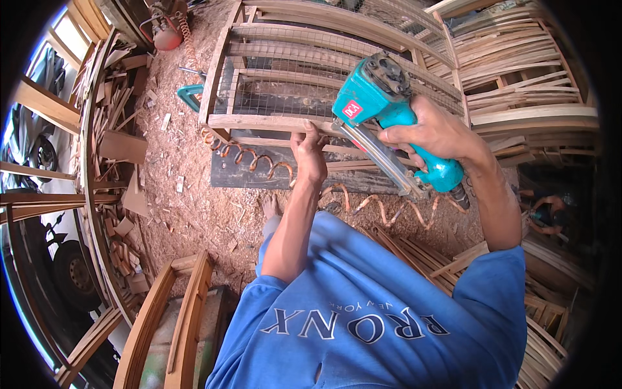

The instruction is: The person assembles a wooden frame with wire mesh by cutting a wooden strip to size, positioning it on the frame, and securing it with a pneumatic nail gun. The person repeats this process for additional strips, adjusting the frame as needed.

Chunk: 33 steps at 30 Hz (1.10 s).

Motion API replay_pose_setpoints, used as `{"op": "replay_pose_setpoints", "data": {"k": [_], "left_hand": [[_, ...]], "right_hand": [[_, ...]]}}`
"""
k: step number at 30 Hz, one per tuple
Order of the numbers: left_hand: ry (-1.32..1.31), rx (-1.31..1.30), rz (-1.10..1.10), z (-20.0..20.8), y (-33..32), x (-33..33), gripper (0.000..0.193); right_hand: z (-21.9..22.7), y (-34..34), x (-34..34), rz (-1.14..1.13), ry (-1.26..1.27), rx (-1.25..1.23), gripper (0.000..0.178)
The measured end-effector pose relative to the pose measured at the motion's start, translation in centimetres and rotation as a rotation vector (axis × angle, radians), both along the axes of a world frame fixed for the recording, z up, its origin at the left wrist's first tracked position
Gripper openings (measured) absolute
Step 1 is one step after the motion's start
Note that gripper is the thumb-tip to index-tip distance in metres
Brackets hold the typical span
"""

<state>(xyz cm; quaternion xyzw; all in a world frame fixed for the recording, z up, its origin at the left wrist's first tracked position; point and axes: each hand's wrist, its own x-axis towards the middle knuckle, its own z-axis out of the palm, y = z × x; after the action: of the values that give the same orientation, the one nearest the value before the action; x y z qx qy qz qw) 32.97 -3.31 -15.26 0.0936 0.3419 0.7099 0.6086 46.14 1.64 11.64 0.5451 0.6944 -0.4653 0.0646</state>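
My right hand (435,129) is wrapped round the handle of a teal nail gun (370,97). The gun's nose and slanted magazine are over the near rail of a slatted wooden frame (259,122) with wire mesh. On that same rail, just left of the gun, my left hand (310,155) grips the wood, thumb on top. Whether the gun's nose touches the rail I cannot tell. From the handle's end an orange coiled air hose (382,211) runs leftward below the frame. A teal tool part (190,97) shows beside the frame's left corner.
Wood shavings cover the floor (194,207). Stacked wooden strips (512,71) fill the far right, and offcuts (120,146) lie along the left. Two thick timbers (188,311) stand near lower left. A red rounded tank (167,37) is at far left. Another person (551,214) is at right.
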Motion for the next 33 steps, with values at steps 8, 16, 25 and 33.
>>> {"op": "replay_pose_setpoints", "data": {"k": [8,16,25,33], "left_hand": [[-0.031,-0.061,0.097,0.7,0.0,0.9,0.034],[-0.054,0.114,0.014,1.0,0.2,0.8,0.033],[-0.165,0.234,-0.166,-0.1,1.2,2.2,0.058],[0.114,0.155,-0.552,0.8,-1.0,15.8,0.053]], "right_hand": [[1.9,-1.5,1.8,-0.140,0.066,0.067,0.032],[0.9,-12.5,11.8,-0.781,0.610,0.327,0.033],[-6.5,-21.9,20.2,-1.587,0.586,0.376,0.041],[-9.0,-23.9,27.1,-1.821,0.605,0.369,0.038]]}}
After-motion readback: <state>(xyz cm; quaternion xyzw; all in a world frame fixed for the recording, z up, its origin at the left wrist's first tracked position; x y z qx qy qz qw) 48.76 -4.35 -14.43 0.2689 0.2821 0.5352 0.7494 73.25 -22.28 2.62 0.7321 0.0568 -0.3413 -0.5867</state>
